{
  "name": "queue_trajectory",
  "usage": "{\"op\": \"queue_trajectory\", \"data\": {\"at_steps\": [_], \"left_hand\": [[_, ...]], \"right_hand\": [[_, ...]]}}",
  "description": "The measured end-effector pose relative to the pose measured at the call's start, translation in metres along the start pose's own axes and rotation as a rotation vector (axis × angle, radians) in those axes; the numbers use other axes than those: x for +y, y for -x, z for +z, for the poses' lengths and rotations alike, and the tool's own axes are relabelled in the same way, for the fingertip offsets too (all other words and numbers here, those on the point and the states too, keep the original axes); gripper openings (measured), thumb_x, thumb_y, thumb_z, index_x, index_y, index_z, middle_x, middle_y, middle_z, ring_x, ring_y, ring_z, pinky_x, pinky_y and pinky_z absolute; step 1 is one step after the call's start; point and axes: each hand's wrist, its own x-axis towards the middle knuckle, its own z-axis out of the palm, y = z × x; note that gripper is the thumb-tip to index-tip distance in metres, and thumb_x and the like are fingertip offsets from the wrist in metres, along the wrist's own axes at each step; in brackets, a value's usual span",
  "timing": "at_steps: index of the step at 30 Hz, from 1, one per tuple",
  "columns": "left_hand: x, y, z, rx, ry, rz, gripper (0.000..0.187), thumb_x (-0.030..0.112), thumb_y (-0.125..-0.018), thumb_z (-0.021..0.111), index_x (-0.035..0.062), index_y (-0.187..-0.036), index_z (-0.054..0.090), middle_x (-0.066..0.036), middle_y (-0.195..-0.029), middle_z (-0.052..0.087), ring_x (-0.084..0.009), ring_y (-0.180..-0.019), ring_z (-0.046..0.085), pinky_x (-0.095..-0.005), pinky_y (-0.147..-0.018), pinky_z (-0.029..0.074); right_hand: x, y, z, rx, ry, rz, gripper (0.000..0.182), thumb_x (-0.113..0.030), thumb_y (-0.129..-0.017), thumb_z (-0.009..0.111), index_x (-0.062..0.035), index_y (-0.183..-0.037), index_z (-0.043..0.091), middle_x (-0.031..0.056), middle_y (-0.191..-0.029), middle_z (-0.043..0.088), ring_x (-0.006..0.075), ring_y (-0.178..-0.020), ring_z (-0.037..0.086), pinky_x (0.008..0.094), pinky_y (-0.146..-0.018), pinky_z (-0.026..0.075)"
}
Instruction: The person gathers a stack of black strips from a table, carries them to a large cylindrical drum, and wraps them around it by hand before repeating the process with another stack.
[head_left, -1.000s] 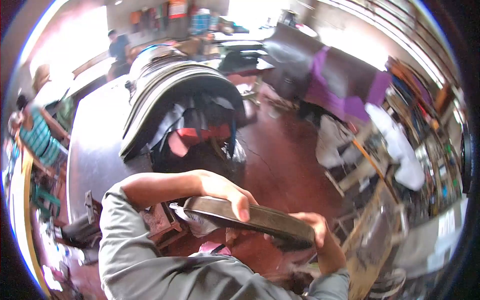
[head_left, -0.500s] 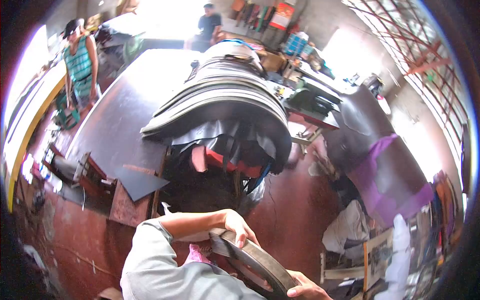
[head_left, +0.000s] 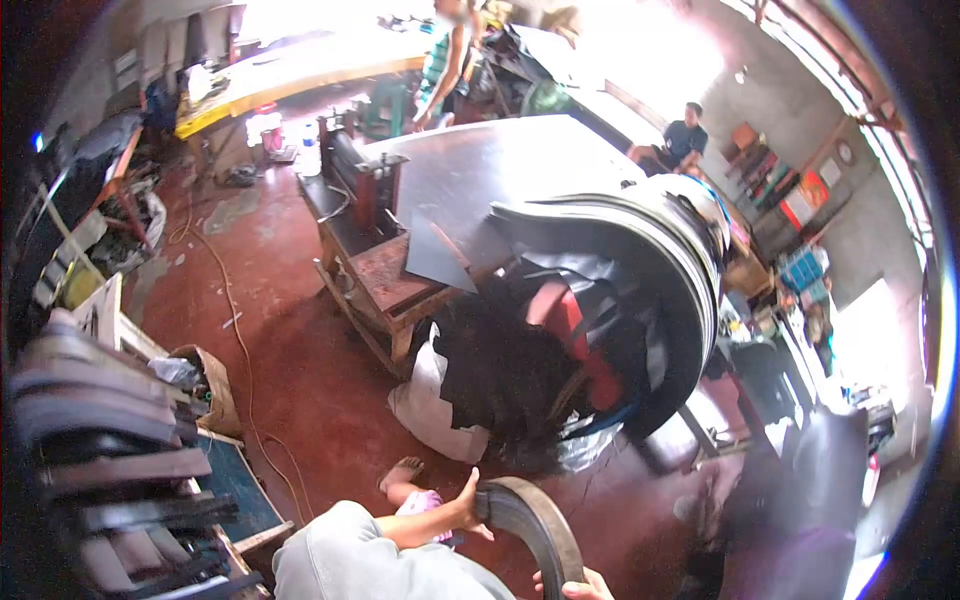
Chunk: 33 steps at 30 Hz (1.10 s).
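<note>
A thick, arched stack of dark strips (head_left: 545, 520), seemingly leather with brown edges, is in front of my body. My left hand (head_left: 468, 508) is at its left end, thumb raised and fingers stretched out, the palm against or very near the end. Low at the picture's edge, my right hand (head_left: 580, 586) grips the other end, fingers on one side and thumb on the other. Below my left forearm show pink patterned cloth (head_left: 425, 503) and a bare foot (head_left: 402, 474).
Large dark sheets (head_left: 680, 300) drape over a table (head_left: 480, 150) ahead. A wooden stand (head_left: 385, 285) holds a dark flat piece. Stacked strips (head_left: 110, 430) sit at left. A cord (head_left: 235, 320) crosses the red floor. Two people (head_left: 440, 65) are further back.
My view has swung left, bringing the rack of strips into sight. My left hand has gone from gripping the top of the strip stack to its end, with fingers stretched. The right still grips.
</note>
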Motion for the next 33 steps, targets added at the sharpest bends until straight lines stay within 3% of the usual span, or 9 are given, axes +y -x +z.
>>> {"op": "queue_trajectory", "data": {"at_steps": [6,10,16,21,23,25,27,32,33], "left_hand": [[-0.016,-0.021,-0.009,0.031,0.139,0.073,0.11,0.086,-0.076,0.052,0.0104,-0.153,0.036,-0.018,-0.155,0.042,-0.0401,-0.14,0.04,-0.0687,-0.112,0.025],[-0.012,-0.037,-0.011,0.056,0.188,0.099,0.107,0.085,-0.074,0.055,0.0104,-0.149,0.043,-0.018,-0.15,0.048,-0.042,-0.135,0.046,-0.0733,-0.107,0.03],[0.004,-0.123,-0.044,0.041,0.419,0.013,0.096,0.07,-0.064,0.067,0.01,-0.137,0.051,-0.016,-0.131,0.058,-0.0408,-0.121,0.054,-0.0691,-0.102,0.039],[0.024,-0.123,-0.036,-0.169,0.542,0.0,0.106,0.067,-0.065,0.066,0.0076,-0.146,0.035,-0.025,-0.14,0.042,-0.049,-0.114,0.051,-0.0652,-0.092,0.047],[0.005,-0.104,-0.017,-0.188,0.375,0.46,0.11,0.073,-0.067,0.067,0.0099,-0.147,0.025,-0.023,-0.135,0.039,-0.0457,-0.109,0.049,-0.0644,-0.086,0.051],[0.0,-0.093,-0.021,-0.191,0.471,0.321,0.109,0.072,-0.071,0.067,0.0089,-0.148,0.021,-0.024,-0.14,0.033,-0.047,-0.112,0.049,-0.0653,-0.085,0.052],[-0.007,-0.083,-0.009,-0.123,0.424,0.38,0.108,0.077,-0.079,0.061,0.0044,-0.149,0.022,-0.024,-0.126,0.049,-0.0414,-0.1,0.06,-0.057,-0.083,0.056],[0.009,-0.105,-0.018,-0.196,0.533,0.326,0.09,0.062,-0.078,0.064,0.0052,-0.14,0.032,-0.023,-0.123,0.049,-0.0416,-0.099,0.058,-0.0579,-0.08,0.055],[0.008,-0.111,-0.02,-0.164,0.522,0.353,0.092,0.064,-0.077,0.06,0.0027,-0.139,0.032,-0.027,-0.119,0.051,-0.0445,-0.098,0.058,-0.0593,-0.081,0.054]], "right_hand": [[-0.002,0.002,-0.031,-0.149,0.228,0.03,0.055,-0.036,-0.083,0.074,-0.0044,-0.127,0.06,0.0027,-0.102,0.064,0.0141,-0.096,0.061,0.0305,-0.087,0.05],[-0.013,-0.008,-0.041,-0.215,0.181,0.149,0.068,-0.032,-0.077,0.08,-0.0002,-0.134,0.058,0.007,-0.122,0.066,0.0142,-0.113,0.059,0.0282,-0.1,0.046],[-0.068,-0.001,-0.018,-0.267,0.443,0.159,0.076,-0.037,-0.08,0.079,0.0016,-0.141,0.053,0.0075,-0.129,0.062,0.0187,-0.12,0.054,0.0339,-0.106,0.041],[-0.091,-0.011,-0.037,-0.292,0.625,0.245,0.088,-0.042,-0.079,0.079,0.0024,-0.147,0.046,0.014,-0.139,0.057,0.0228,-0.129,0.051,0.0357,-0.113,0.036],[-0.105,-0.01,-0.037,-0.297,0.749,0.293,0.099,-0.047,-0.079,0.081,0.0063,-0.151,0.038,0.0176,-0.146,0.052,0.0255,-0.136,0.047,0.0361,-0.116,0.033],[-0.104,-0.012,-0.058,-0.328,0.772,0.303,0.1,-0.048,-0.08,0.082,0.0062,-0.151,0.038,0.0166,-0.149,0.05,0.0246,-0.139,0.043,0.0361,-0.118,0.03],[-0.103,-0.013,-0.079,-0.384,0.779,0.335,0.099,-0.05,-0.08,0.082,0.0032,-0.152,0.039,0.0168,-0.147,0.052,0.0249,-0.137,0.046,0.0363,-0.117,0.033],[-0.124,-0.016,-0.122,-0.455,0.789,0.313,0.097,-0.053,-0.081,0.08,0.0028,-0.15,0.041,0.0182,-0.144,0.054,0.0259,-0.134,0.048,0.0367,-0.114,0.036],[-0.12,-0.018,-0.144,-0.456,0.853,0.335,0.092,-0.049,-0.081,0.079,-0.0021,-0.151,0.042,0.0137,-0.144,0.055,0.023,-0.132,0.05,0.0363,-0.112,0.037]]}}
